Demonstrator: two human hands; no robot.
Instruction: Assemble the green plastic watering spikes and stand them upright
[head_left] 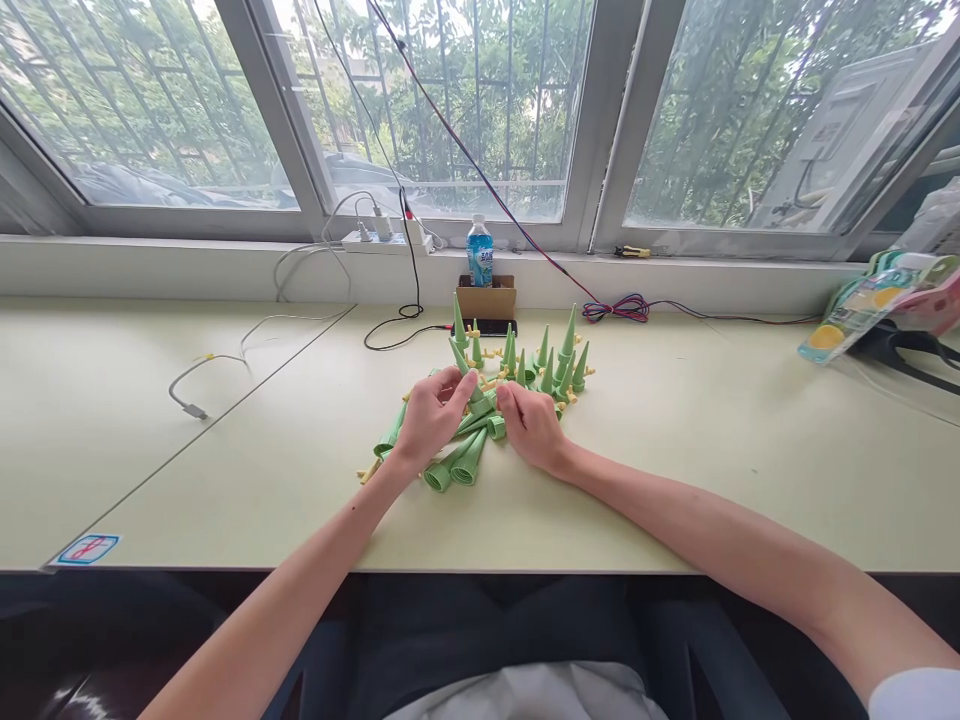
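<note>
My left hand [433,418] is closed around a green plastic cone spike [478,402], whose tip points up and away to the left. Close beside it, my right hand [535,428] is curled shut with thumb against fingers; whatever it pinches is hidden. Behind both hands, several green cones [568,332] stand tip up, with small yellow valve-like pieces [589,371] sticking out near their bases. Nearer to me, loose cones [469,460] lie on their sides with threaded open ends facing me. More cones [388,437] and a yellow piece [367,472] lie left of my left wrist.
A blue-labelled bottle [480,252] stands in a small cardboard box [487,302] behind the cones, near a dark phone [495,328]. Cables [616,307] and a grey charging cord [193,410] lie on the pale table [675,400]. Packages and black scissors-like handles [911,350] sit far right.
</note>
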